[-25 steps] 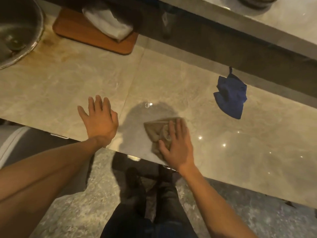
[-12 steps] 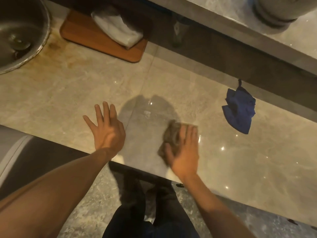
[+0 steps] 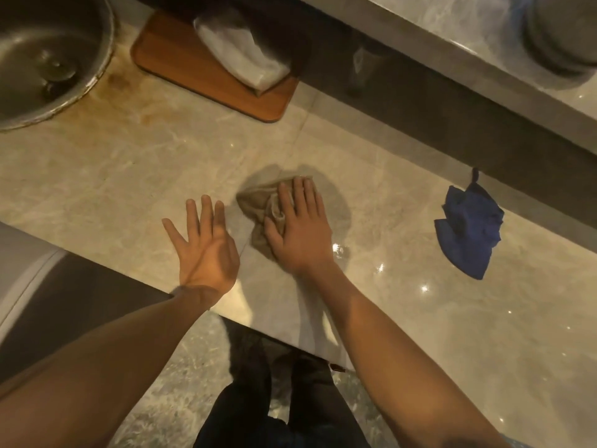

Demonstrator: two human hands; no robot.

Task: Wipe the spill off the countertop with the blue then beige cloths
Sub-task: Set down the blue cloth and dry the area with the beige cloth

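Note:
My right hand [image 3: 298,227] lies flat on top of a crumpled beige cloth [image 3: 258,203], pressing it onto the beige marble countertop [image 3: 129,176]. Part of the cloth is hidden under the palm. My left hand [image 3: 203,247] rests flat on the counter just left of the cloth, fingers spread, holding nothing. A crumpled blue cloth [image 3: 468,231] lies by itself on the counter to the right, near the dark back wall. No wet spot shows clearly around the beige cloth.
A round metal sink [image 3: 48,59] sits at the far left with brown stains beside it. A wooden board [image 3: 181,63] with a white folded cloth [image 3: 242,59] lies at the back. A raised ledge [image 3: 452,43] runs behind. The counter's front edge is just under my wrists.
My right hand has pushed the beige cloth away from the front edge and to the left, closer to my left hand. The left hand stays flat in place.

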